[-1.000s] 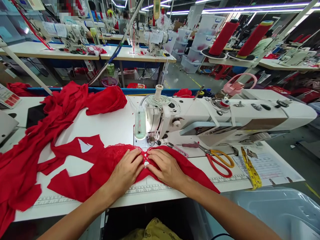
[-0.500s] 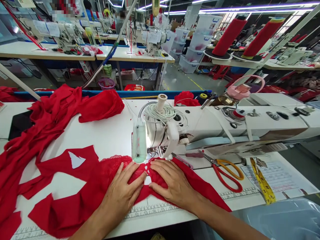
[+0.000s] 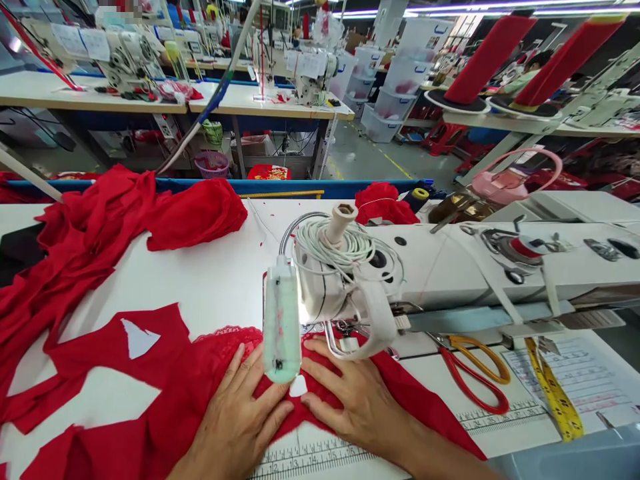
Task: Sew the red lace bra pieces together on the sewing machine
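Red lace-edged fabric (image 3: 165,413) lies flat across the sewing table, partly beneath the sewing machine (image 3: 425,267). My left hand (image 3: 245,400) rests open on it, fingers stretched toward the machine's head. On the right side of the same cloth, my right hand (image 3: 350,387) presses down, also open, its fingertips close to the presser foot area. A small white gap shows between my two thumbs. The pale green lamp (image 3: 281,327) hangs in front of the needle and hides it, along with some of the lace.
Scissors (image 3: 475,373) with red and orange handles lie right of the machine, beside a yellow tape measure (image 3: 555,393) on a paper sheet (image 3: 595,373). Bunched red cloth (image 3: 197,213) fills the left back. Two red thread cones (image 3: 487,60) stand at upper right.
The view has moved closer to the machine, so its head and lamp look larger and lower. Both hands stay flat on the red fabric, with little change in their pose.
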A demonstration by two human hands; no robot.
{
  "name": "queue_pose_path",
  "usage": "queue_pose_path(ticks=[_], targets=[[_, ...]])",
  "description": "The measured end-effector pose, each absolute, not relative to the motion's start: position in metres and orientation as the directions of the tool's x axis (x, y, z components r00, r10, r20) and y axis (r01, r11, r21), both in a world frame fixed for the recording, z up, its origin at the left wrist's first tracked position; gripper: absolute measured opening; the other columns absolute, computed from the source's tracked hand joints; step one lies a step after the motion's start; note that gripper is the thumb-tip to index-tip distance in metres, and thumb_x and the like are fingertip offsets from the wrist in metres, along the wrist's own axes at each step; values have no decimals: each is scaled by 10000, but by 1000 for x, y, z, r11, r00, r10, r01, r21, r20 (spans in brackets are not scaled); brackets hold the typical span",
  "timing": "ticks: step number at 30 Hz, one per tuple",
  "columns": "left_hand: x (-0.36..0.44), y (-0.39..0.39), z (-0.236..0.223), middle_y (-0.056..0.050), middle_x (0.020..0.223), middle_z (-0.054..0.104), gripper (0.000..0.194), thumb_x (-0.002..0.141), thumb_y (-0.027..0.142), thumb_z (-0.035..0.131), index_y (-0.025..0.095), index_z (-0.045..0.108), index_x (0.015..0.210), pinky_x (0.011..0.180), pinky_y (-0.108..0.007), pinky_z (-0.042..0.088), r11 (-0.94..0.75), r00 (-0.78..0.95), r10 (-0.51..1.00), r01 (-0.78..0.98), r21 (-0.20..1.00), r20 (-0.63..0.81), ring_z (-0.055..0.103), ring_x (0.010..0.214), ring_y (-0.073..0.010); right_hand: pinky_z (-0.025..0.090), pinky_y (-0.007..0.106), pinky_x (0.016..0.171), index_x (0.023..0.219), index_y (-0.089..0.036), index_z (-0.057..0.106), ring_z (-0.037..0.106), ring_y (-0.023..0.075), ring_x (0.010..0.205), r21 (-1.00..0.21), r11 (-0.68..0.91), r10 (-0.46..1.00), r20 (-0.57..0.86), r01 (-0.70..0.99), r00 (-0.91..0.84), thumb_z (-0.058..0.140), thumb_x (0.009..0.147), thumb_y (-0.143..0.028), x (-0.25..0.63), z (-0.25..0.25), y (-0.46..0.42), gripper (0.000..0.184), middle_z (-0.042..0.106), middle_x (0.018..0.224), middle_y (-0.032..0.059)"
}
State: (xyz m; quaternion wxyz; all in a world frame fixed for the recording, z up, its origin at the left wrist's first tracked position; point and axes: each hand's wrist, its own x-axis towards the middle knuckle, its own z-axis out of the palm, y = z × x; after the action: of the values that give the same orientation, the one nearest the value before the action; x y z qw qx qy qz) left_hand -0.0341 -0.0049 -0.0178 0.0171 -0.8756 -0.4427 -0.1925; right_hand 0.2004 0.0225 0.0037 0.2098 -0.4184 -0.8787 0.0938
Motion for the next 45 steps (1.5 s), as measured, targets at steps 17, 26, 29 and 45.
queue_pose_path(ticks=[17,26,29,45], targets=[[-30,-6,-14,-138,1440,538,387,987,264,489,238,582,1362,1070,-542,465,-581,509,803,785,215,309,536,1309,-319,489,470,987,1255,-223,639,651,268,1050,-345,629,777,255,697,-575,587,932,-404,200,1,22,374,647,1310,95],[-25,-6,18,-127,1339,593,377,989,263,458,222,564,1348,1058,-519,448,-532,470,834,824,196,288,520,1273,-311,417,431,920,1230,-189,642,621,247,990,-182,652,733,399,736,-550,430,1003,-181,196,14,26,311,698,1168,96],[-22,12,32,-126,1236,637,351,985,311,483,187,568,1302,1003,-501,463,-483,417,869,832,274,264,580,1130,-293,371,472,980,1225,-160,630,605,265,974,-163,641,743,378,750,-553,445,1017,-246,187,12,32,292,702,1108,110],[-18,34,18,2,901,588,224,984,274,409,220,580,849,1072,-548,239,-284,355,935,727,625,13,521,952,-208,340,399,953,1090,-214,652,555,208,920,-476,597,801,308,646,-513,456,1020,-230,183,0,40,208,664,937,37]])
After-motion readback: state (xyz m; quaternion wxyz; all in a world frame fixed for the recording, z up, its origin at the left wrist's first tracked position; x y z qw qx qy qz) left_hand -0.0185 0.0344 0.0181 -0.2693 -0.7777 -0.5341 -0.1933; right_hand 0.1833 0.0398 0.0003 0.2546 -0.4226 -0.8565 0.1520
